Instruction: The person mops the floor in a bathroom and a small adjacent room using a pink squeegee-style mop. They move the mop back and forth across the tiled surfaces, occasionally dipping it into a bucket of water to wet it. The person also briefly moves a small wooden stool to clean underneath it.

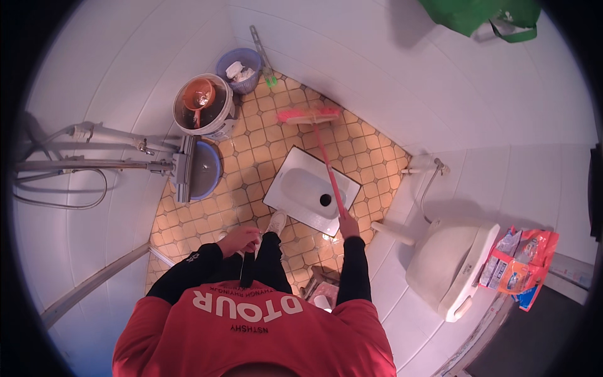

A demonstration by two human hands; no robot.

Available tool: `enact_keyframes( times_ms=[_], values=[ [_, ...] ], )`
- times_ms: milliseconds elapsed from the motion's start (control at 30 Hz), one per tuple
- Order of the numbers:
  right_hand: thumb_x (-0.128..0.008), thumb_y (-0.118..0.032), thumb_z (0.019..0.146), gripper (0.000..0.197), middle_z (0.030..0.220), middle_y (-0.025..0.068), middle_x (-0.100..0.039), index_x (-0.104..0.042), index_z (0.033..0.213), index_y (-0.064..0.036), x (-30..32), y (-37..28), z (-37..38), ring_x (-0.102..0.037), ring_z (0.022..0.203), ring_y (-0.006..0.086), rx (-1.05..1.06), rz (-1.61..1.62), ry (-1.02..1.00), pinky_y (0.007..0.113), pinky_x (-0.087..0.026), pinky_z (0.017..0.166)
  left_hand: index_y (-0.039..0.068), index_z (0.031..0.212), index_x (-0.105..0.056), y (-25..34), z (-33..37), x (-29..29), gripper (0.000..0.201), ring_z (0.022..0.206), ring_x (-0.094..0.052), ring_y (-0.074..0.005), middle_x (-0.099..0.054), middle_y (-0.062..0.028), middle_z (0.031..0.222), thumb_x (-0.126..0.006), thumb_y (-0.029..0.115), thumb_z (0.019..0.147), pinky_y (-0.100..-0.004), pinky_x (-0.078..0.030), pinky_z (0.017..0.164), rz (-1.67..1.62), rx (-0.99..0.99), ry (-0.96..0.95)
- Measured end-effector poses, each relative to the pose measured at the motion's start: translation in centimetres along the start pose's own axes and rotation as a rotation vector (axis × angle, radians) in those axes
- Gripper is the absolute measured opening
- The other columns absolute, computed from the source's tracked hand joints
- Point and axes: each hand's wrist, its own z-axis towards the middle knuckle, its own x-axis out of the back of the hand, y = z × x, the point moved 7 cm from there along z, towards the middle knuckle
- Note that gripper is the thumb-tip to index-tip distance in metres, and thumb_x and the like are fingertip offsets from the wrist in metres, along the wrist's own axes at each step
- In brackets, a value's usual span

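Observation:
My right hand (348,225) grips the end of a pink broom handle, fingers wrapped round it. The broom (328,164) reaches away across a white squat toilet (284,171), and its wide pink-bristled head rests on the tiled floor beyond. Close to my waist, my left hand (241,239) is held with its fingers curled together; what they hold, if anything, I cannot make out. The squat toilet is set into the floor ahead of my feet, its dark drain hole just left of the broom handle.
A bucket (221,127) with an orange dipper (198,93), a purple basin (248,86) and a brush (260,50) stand at the far left. A blue basin (217,169) sits beneath wall pipes. A cistern (433,267) and packets (521,257) are right; a green bag (465,16) hangs above.

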Motion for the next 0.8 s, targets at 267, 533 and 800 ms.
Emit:
enact_keyframes(
  times_ms=[267, 533, 800],
  values=[
    [-0.046, -0.022, 0.082, 0.037, 0.079, 0.0184, -0.057, -0.04, 0.116, -0.0109, -0.4, 7.5, -24.9, -0.056, 0.076, 0.0366, -0.352, 0.303, -0.175, 0.042, -0.045, 0.063, -0.002, 0.111, -0.047, -0.2, -2.0, 4.7, 0.036, 0.065, -0.058, -0.0152, -0.058, -0.0086, 0.082, -0.049, 0.016, 0.08, -0.0255, -0.05, 0.058, 0.107, 0.04, 0.247],
    [-0.046, -0.017, 0.08, 0.04, 0.071, 0.0175, -0.056, -0.039, 0.12, -0.0113, 4.2, 7.3, -32.2, -0.057, 0.064, 0.0321, -0.584, 0.496, -0.159, 0.038, -0.045, 0.053, -0.003, 0.105, -0.049, -2.3, -0.2, 8.4, 0.031, 0.056, -0.057, -0.0158, -0.058, -0.011, 0.074, -0.048, 0.015, 0.079, -0.025, -0.047, 0.047, 0.336, 0.024, 0.285],
    [-0.045, -0.022, 0.082, 0.046, 0.077, 0.0215, -0.058, -0.034, 0.126, -0.0139, 6.1, 4.8, -14.7, -0.058, 0.064, 0.0346, -0.221, 0.424, -0.04, 0.043, -0.045, 0.055, -0.004, 0.109, -0.046, -2.5, 0.5, 8.6, 0.035, 0.056, -0.057, -0.0172, -0.058, -0.012, 0.075, -0.047, 0.013, 0.079, -0.0267, -0.048, 0.049, 0.569, 0.104, 0.302]
  ],
)
